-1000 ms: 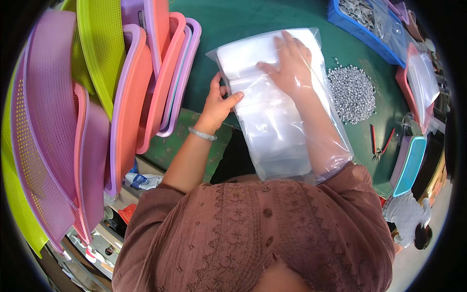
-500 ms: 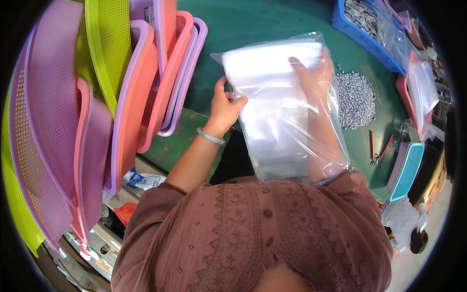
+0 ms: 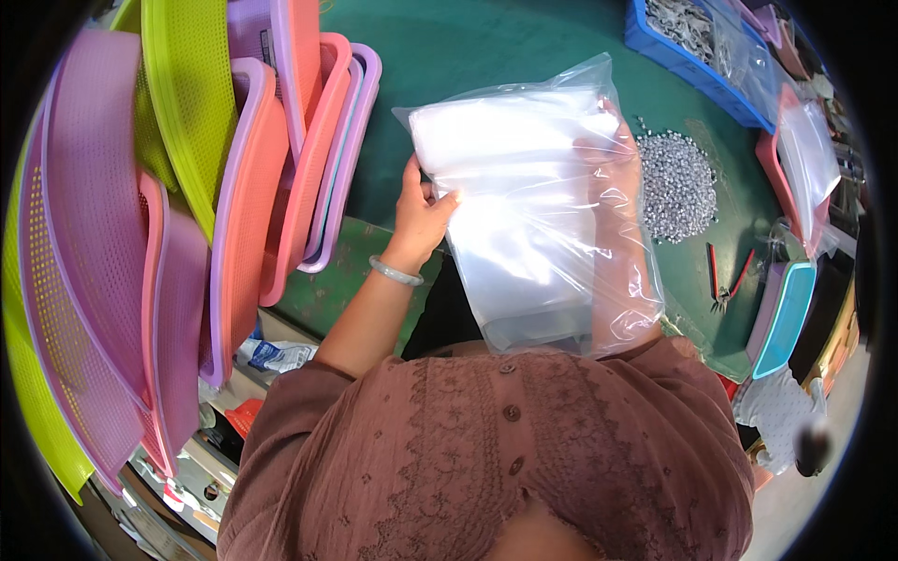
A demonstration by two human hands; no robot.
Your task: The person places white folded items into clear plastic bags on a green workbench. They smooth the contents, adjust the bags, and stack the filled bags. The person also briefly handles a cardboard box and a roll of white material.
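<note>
A thick stack of clear plastic bags [image 3: 519, 196] is held in front of my chest, over the near edge of the green table. My left hand [image 3: 423, 213] grips its left edge, thumb on top and fingers behind; a pale bangle circles that wrist. At the stack's right edge, my right hand [image 3: 613, 154] shows through shiny clear film that also covers the forearm. Its fingers close on the upper right side of the stack, partly blurred by glare. Just right of it lies a pile of small shiny grey pieces [image 3: 678, 187] on the table.
Pink, purple and lime perforated plastic baskets [image 3: 248, 168] are stacked at the left. Red-handled cutters [image 3: 720, 294] lie right of me. A blue crate [image 3: 702, 61] with metallic parts stands at the far right, near a pink tray [image 3: 781, 178] and a turquoise-lined basket [image 3: 786, 318].
Both hands and the stack have shifted slightly left in the picture. My right thumb, plain on top of the stack before, now shows less clearly through the film.
</note>
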